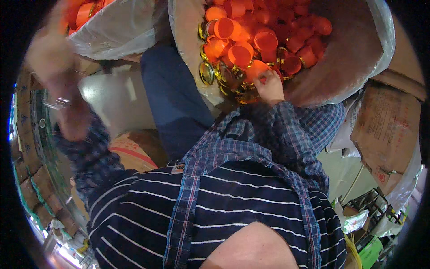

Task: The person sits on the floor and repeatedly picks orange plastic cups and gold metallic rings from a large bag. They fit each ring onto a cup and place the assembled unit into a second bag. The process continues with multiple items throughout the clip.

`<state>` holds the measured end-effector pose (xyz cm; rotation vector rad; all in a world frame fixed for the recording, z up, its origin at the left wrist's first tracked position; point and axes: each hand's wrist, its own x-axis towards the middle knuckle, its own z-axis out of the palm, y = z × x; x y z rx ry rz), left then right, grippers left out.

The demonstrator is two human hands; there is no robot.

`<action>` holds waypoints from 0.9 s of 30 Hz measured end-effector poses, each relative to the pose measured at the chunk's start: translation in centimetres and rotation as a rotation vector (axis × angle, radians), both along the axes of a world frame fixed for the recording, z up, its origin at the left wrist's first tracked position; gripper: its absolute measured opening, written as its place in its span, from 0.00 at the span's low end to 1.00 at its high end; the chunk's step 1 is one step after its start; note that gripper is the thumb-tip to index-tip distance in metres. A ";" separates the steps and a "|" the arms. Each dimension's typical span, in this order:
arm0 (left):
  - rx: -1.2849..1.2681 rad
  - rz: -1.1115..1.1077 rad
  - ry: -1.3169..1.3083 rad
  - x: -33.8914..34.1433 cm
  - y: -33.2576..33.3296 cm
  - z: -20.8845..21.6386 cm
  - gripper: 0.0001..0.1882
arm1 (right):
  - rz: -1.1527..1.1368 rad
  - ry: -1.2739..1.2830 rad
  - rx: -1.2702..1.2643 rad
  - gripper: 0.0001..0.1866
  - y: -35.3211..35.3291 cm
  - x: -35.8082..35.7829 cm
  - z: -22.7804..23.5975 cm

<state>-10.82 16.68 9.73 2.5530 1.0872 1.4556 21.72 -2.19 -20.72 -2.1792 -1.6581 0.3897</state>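
Observation:
In the large plastic-lined container (349,67) ahead of me lies a heap of orange plastic cups (241,54), mixed with shiny gold ring-like pieces (207,73). My right hand (270,85) reaches into its near side, with fingers closed on the rim of one orange cup (257,69). My left hand (51,58) is raised at the far left, smeared by motion, so its fingers cannot be made out. It is beside a second plastic-lined container (121,36) that also holds orange cups (85,13).
A brown carton (385,130) stands to the right of the large container. Low at the right is a black crate (380,206) with bags and a green item. Another carton (134,150) sits by my left leg (172,89). Stacked brown boxes (27,148) line the left side.

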 end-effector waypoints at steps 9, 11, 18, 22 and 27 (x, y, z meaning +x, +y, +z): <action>-1.572 -0.582 -0.340 7.6 -11.4 -17.5 0.26 | -0.084 1.826 -0.067 0.08 1.6 -2.9 6.8; -1.620 -0.382 -0.394 6.8 -12.4 -17.6 0.25 | -0.140 1.459 0.039 0.13 2.9 -4.2 1.7; -1.611 -0.155 -1.163 4.9 -13.1 -19.1 0.20 | 0.212 0.378 0.039 0.18 5.0 -8.5 -11.1; -1.560 -0.117 -1.253 5.9 -12.6 -19.5 0.19 | -0.198 0.995 -0.012 0.11 2.6 -5.1 -0.6; -1.668 -0.134 -1.405 9.5 -13.2 -18.7 0.16 | -0.240 1.563 0.172 0.18 0.0 -4.0 11.0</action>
